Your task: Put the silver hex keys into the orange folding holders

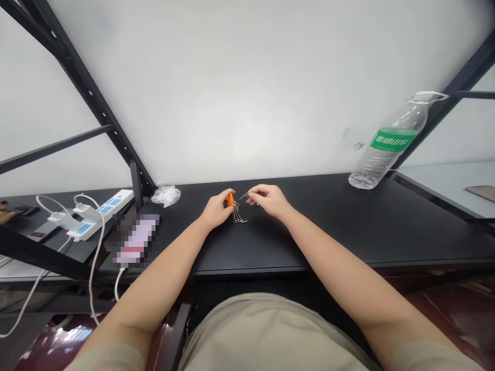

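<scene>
My left hand (217, 210) is closed on an orange hex key holder (231, 199), pinched between thumb and fingers above the middle of the black table. Several bent metal hex keys (237, 216) hang down from the holder, their short ends pointing right. Just to the right, my right hand (270, 200) pinches a single thin hex key (243, 196) between thumb and fingertips. Its free end points left, close to the holder; I cannot tell whether the two touch. The fingers hide part of the holder and the single key.
A large plastic bottle (386, 141) with a green label stands at the back right. Crumpled clear plastic (166, 195), a blurred-out phone (138, 239) on a white cable and a white power strip (102, 214) are to the left. Black metal frames (91, 93) flank the black table (328, 232).
</scene>
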`<state>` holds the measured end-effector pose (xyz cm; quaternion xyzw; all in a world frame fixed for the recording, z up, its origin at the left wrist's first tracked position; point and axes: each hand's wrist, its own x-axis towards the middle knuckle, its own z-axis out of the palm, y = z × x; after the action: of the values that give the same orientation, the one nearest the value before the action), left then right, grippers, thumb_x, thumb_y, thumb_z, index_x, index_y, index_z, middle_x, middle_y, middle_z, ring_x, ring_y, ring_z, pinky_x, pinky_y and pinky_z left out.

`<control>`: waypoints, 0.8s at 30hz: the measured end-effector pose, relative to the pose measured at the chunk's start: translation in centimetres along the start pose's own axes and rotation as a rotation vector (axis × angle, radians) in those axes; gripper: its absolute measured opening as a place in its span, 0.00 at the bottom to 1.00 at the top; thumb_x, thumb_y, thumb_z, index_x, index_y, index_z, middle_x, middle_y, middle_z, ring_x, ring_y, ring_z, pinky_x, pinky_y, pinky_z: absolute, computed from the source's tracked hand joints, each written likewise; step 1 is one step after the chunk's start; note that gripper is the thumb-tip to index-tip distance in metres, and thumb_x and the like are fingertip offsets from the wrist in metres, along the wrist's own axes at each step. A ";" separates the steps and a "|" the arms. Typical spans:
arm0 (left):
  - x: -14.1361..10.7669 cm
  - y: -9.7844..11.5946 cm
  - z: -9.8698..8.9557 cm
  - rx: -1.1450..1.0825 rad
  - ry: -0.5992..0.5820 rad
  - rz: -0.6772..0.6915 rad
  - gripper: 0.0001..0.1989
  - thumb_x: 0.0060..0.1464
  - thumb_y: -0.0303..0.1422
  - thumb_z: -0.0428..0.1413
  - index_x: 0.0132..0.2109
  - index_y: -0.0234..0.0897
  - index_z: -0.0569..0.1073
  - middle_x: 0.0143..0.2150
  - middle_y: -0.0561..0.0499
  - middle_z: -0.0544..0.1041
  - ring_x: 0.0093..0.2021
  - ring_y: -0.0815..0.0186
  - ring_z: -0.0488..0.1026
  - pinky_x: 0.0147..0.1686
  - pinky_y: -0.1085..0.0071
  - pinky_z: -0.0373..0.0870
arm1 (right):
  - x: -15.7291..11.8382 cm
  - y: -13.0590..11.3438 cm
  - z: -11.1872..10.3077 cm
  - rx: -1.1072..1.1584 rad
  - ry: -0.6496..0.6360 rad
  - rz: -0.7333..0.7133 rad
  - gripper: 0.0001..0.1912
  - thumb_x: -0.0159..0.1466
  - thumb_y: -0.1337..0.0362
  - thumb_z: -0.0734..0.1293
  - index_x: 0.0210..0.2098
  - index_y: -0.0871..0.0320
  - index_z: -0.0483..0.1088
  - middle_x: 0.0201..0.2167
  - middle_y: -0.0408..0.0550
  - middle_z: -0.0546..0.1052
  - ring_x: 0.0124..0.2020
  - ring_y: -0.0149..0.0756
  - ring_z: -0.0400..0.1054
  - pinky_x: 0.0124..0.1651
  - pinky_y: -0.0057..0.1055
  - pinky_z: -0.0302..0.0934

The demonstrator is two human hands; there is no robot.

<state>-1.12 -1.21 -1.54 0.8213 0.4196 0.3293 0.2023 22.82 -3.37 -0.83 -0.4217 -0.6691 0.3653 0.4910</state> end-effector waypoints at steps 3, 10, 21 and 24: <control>0.0 0.0 0.1 -0.005 -0.011 0.001 0.24 0.54 0.33 0.60 0.58 0.44 0.72 0.43 0.53 0.80 0.42 0.64 0.79 0.51 0.66 0.76 | -0.3 -0.6 0.5 0.035 0.084 -0.110 0.15 0.65 0.51 0.69 0.40 0.55 0.80 0.39 0.51 0.83 0.37 0.41 0.79 0.46 0.40 0.74; 0.0 0.3 0.2 -0.005 -0.028 0.015 0.24 0.54 0.32 0.59 0.59 0.43 0.72 0.44 0.53 0.80 0.42 0.64 0.79 0.50 0.66 0.76 | -0.5 -0.6 1.1 -0.041 0.102 -0.222 0.11 0.64 0.53 0.71 0.38 0.52 0.83 0.42 0.49 0.83 0.42 0.43 0.78 0.52 0.42 0.74; -0.1 1.1 -0.1 -0.015 -0.056 0.026 0.23 0.55 0.33 0.58 0.58 0.43 0.71 0.43 0.54 0.80 0.42 0.65 0.78 0.51 0.68 0.75 | -0.3 -0.1 1.2 -0.070 0.156 -0.307 0.09 0.65 0.56 0.71 0.37 0.52 0.83 0.41 0.48 0.82 0.42 0.43 0.78 0.51 0.42 0.74; -0.1 0.9 0.0 -0.018 -0.052 0.022 0.23 0.54 0.33 0.58 0.58 0.43 0.71 0.44 0.53 0.80 0.43 0.65 0.78 0.52 0.67 0.75 | -0.3 0.0 1.2 -0.073 0.175 -0.303 0.09 0.66 0.57 0.70 0.36 0.51 0.83 0.41 0.48 0.82 0.41 0.43 0.78 0.51 0.42 0.74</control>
<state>-0.64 -1.84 -1.03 0.8323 0.4023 0.3136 0.2171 21.69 -3.70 -1.25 -0.3636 -0.6927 0.2244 0.5811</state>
